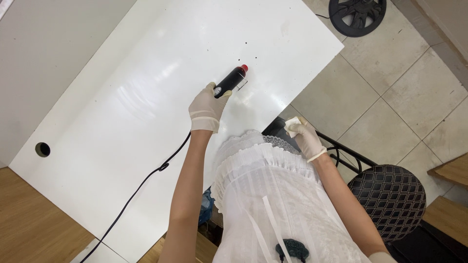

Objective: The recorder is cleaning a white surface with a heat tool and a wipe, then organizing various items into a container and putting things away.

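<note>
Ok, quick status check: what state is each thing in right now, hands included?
Left hand: gloved, gripping the black tool.
Black tool: held low over the white table, red tip pointing away from the person.
Black cord: trailing across the table and off its near edge.
Right hand: gloved, closed on a white cloth, off the table edge.
White table: a few dark specks.
Patterned stool: unoccupied.

Bright, even daylight; soft glare patches on glossy white table [146, 92]; faint shadows; sharp focus; slight wide-angle edge distortion.
</note>
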